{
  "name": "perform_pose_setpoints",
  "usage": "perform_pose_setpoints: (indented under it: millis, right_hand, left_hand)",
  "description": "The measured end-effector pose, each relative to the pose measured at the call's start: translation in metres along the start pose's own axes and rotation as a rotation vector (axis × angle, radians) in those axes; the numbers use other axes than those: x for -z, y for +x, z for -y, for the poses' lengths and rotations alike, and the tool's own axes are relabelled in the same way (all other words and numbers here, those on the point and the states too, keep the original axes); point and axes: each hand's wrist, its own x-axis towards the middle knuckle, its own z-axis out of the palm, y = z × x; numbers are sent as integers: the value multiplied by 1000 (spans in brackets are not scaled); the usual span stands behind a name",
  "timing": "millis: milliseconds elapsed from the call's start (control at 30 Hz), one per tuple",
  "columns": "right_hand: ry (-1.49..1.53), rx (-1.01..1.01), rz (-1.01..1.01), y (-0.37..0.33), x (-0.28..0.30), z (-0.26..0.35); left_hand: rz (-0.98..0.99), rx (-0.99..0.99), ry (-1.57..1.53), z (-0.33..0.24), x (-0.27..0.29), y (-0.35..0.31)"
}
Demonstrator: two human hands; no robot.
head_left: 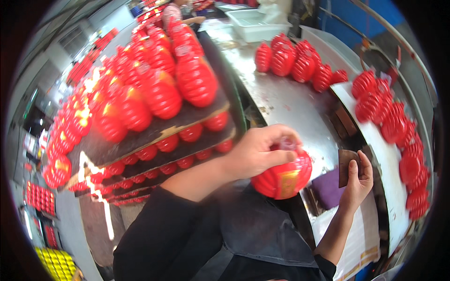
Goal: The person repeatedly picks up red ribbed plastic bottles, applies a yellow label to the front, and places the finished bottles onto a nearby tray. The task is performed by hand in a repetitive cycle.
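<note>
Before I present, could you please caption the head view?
Left hand holds a red bottle, right hand a flat brown piece.

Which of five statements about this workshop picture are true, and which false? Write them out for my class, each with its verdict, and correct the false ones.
1. The left hand grips a red ribbed bottle by its neck. True.
2. The right hand is empty. False: it holds a flat brown piece.
3. The held bottle's label is blue. False: it is gold-coloured.
4. Similar red bottles stand on a dark board at the left. True.
5. The purple item lies left of the held bottle. False: it lies to the right.
</note>
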Motion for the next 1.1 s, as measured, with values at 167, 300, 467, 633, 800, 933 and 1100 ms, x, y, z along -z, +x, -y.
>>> perform_pose_setpoints:
  millis: [167, 300, 467, 633, 800, 933, 1100]
  right_hand:
    - [148, -61, 193, 27, -46, -14]
    - [318, -202, 346, 49, -77, -31]
    - [358, -313, 445, 68, -106, -49]
    - [314, -385, 457, 81, -119, -53]
    - [273, -397, 437, 92, -114, -54]
    - [266, -415, 422, 92, -99, -59]
    - [246, -433, 341, 78, -75, -69]
  left_hand:
    - [-423, -151, 128, -72, 73, -118]
    - [-788, -316, 363, -128, 111, -215]
    - [-1357, -339, 745, -171, 136, -307]
    - [-1672, -271, 1151, -172, 208, -334]
    - [-1649, -181, 944, -156, 276, -338]
    - [-1586, -243, 913, -131, 319, -324]
    - [-1638, 47, 1256, -119, 340, -318]
